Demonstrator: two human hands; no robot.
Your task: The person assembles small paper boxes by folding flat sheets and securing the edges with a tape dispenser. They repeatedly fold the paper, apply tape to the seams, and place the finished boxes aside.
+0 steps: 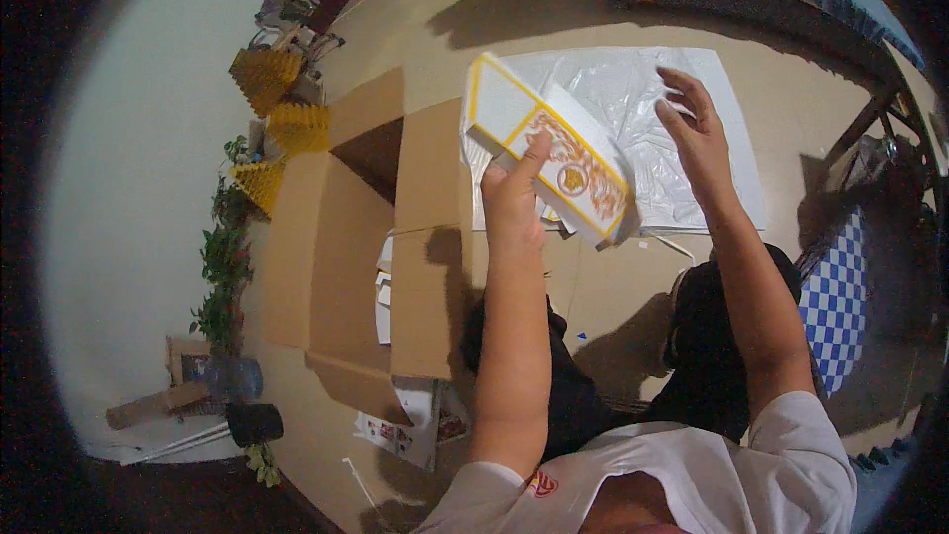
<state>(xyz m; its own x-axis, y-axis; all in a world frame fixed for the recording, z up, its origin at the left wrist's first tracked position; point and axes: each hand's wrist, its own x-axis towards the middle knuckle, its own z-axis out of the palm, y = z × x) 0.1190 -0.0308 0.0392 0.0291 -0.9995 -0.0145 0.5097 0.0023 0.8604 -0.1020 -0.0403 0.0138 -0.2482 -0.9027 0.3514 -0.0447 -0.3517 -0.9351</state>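
Tan floor; left hand (pixel 514 193) grip closed on white-gold box (pixel 554 153); right hand (pixel 697 129) open.

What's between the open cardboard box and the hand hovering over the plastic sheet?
In the head view, the white-and-gold flat carton, held by the left hand, lies between the cardboard box and the right hand.

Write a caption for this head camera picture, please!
Left hand holds a white and gold box over a plastic sheet; right hand open.
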